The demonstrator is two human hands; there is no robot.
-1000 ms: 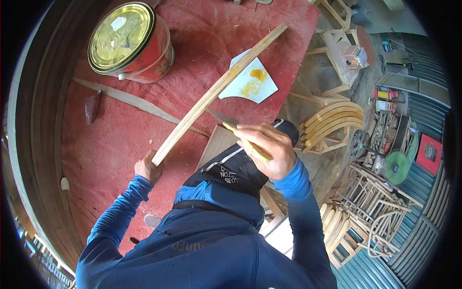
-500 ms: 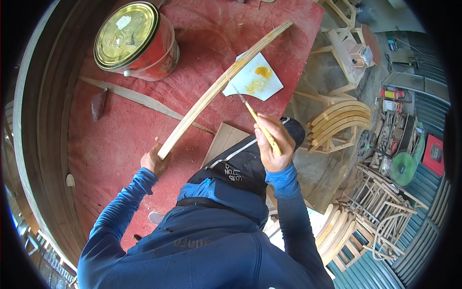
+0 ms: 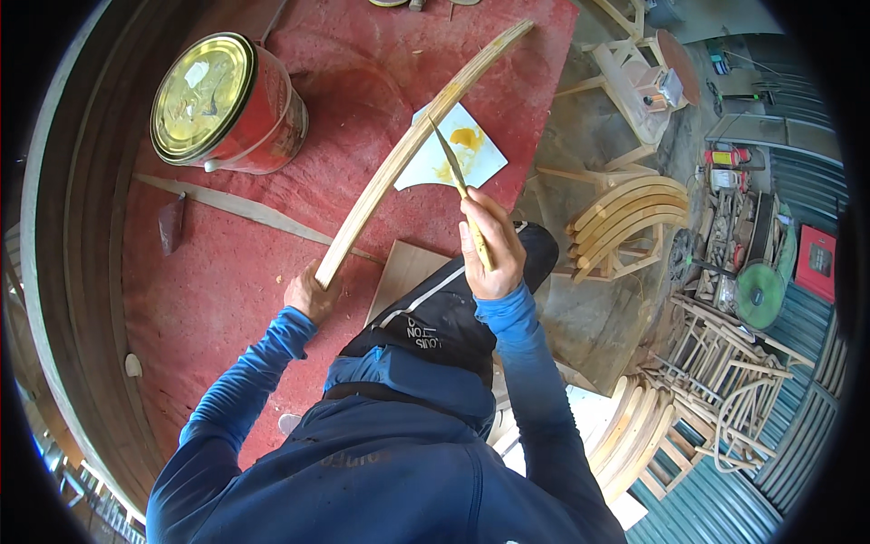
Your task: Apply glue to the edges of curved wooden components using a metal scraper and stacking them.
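Observation:
A long, slightly curved wooden strip [image 3: 399, 161] slants up and away to the right, with yellow smears near its far half. My left hand [image 3: 310, 294] is closed around its near end. In my right hand [image 3: 495, 245] is a palette knife [image 3: 459, 170] with a yellowish handle, its thin blade tip at the strip's right edge. Whether the tip touches the wood, I cannot tell. Partly under the strip lies a white sheet [image 3: 486, 164] bearing patches of yellow-orange paste [image 3: 467, 138].
A red bucket [image 3: 276, 127] with a gold lid stands at the far left on the red surface [image 3: 217, 317]. A thin wooden slat [image 3: 245, 214] and a dark wedge-shaped piece [image 3: 170, 224] lie near it. To the right are curved wooden parts [image 3: 630, 213] and a green fan [image 3: 761, 296].
The knife tip has moved from over the white sheet to the strip's edge. Both hands and the strip have shifted slightly, the left hand rightward and the right hand leftward.

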